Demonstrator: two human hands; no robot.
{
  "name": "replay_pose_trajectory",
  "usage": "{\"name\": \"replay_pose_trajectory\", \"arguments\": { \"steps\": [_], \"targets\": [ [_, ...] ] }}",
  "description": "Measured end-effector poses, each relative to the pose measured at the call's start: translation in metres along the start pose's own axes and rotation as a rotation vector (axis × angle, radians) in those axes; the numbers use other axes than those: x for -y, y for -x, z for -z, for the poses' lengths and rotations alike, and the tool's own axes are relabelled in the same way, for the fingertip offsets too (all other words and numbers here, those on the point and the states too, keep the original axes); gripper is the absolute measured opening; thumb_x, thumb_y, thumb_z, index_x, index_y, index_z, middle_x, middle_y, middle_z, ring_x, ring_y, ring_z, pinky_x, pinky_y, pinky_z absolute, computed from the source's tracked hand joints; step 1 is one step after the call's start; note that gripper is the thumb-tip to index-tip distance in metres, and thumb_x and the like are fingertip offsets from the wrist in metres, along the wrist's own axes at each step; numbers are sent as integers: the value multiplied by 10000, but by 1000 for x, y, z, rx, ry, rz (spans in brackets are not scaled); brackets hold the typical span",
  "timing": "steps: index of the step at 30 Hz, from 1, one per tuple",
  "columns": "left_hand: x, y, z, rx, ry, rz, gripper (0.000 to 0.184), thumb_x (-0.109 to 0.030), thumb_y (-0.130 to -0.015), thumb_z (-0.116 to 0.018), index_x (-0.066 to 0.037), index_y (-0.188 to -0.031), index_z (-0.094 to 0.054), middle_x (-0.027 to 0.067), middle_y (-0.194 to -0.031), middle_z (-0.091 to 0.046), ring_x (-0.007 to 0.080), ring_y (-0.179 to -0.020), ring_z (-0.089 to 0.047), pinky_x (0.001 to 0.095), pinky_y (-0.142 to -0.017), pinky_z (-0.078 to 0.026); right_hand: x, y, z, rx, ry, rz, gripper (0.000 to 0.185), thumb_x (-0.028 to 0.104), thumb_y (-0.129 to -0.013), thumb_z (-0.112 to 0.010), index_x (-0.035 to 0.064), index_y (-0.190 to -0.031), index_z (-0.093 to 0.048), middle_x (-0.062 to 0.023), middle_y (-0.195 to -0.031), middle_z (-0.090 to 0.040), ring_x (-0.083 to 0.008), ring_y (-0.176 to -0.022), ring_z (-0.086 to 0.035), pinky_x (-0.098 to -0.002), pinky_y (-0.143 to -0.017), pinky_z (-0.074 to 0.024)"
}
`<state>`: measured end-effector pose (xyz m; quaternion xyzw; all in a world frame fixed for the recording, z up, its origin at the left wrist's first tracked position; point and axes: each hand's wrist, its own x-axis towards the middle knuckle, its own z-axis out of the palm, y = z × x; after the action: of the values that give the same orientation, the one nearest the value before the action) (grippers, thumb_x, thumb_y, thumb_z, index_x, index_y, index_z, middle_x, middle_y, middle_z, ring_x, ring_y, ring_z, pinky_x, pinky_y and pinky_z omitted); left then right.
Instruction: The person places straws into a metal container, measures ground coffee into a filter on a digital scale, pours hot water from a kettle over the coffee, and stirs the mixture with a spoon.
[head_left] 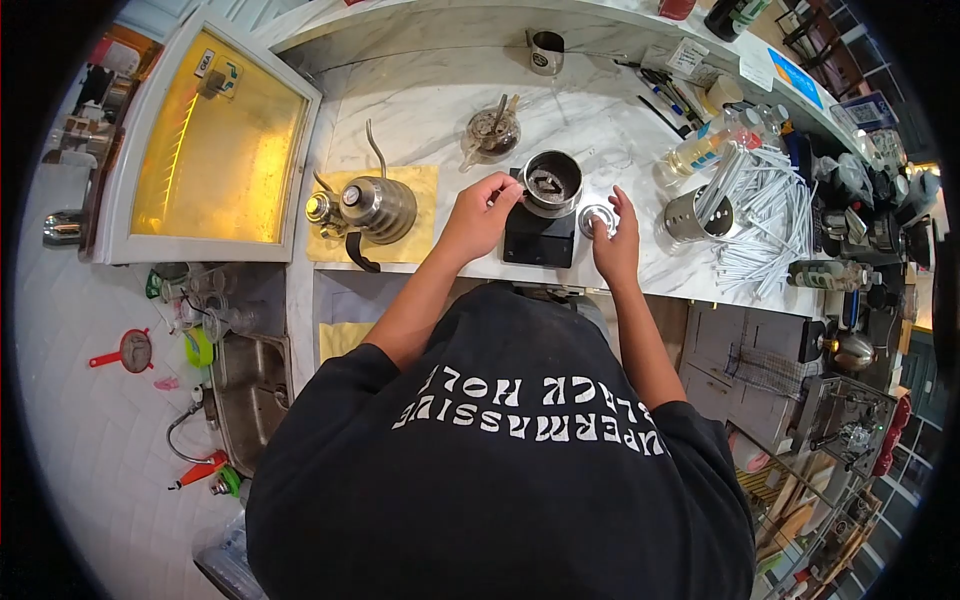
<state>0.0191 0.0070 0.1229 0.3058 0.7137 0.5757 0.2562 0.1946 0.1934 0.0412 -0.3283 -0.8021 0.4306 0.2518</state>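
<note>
A round metal cup [551, 205] with dark contents stands on a black scale [538, 246] on the marble counter. My left hand [483, 215] is at the cup's left side, its thumb and fingertips closed together there; the small part they pinch is mostly hidden. Right of the scale lies a small round metal piece [597, 213], like a lid or shallow dish. My right hand [619, 243] is beside it with fingers apart, the thumb over its near edge. Whether the thumb touches it, I cannot tell.
A gooseneck kettle [386, 212] stands on a yellow cloth [424, 183] to the left. Behind the scale are a glass server [484, 148] and a metal pitcher [546, 57]. At right, a metal canister [686, 217] lies beside spilled wrapped straws [765, 225].
</note>
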Motion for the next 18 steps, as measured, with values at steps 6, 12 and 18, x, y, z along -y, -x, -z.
{"name": "replay_pose_trajectory", "arguments": {
  "steps": [6, 12, 18],
  "targets": [
    [1, -1, -1, -8, 2, 11, 214, -208, -1032, -610, -12, -995, -685, 26, -831, -675, 108, -774, -570, 287, -719, -472, 4, -2, -1, 47, 6, 54, 624, 40, -906, -630, 85, -1503, -453, -211, -1384, -574, -377, -1282, -527, -447, -1093, -426],
    [1, -2, -2, -11, -2, 4, 215, -210, -1030, -612, -11, -991, -683, 26, -829, -673, 110, -771, -566, 290, -726, -472, 1, -6, -2, 74, 17, 56, 638, 17, -892, -625, 100, -1504, -465, -187, -1405, -581, -323, -1281, -556, -412, -1043, -456],
    [8, -2, -6, -31, 20, 8, 214, -211, -1030, -612, -12, -995, -681, 24, -828, -672, 106, -777, -571, 287, -727, -475, -1, -18, 5, 81, 10, 34, 611, 56, -892, -642, 85, -1481, -481, -207, -1391, -573, -376, -1298, -532, -439, -1110, -422]
  ]
}}
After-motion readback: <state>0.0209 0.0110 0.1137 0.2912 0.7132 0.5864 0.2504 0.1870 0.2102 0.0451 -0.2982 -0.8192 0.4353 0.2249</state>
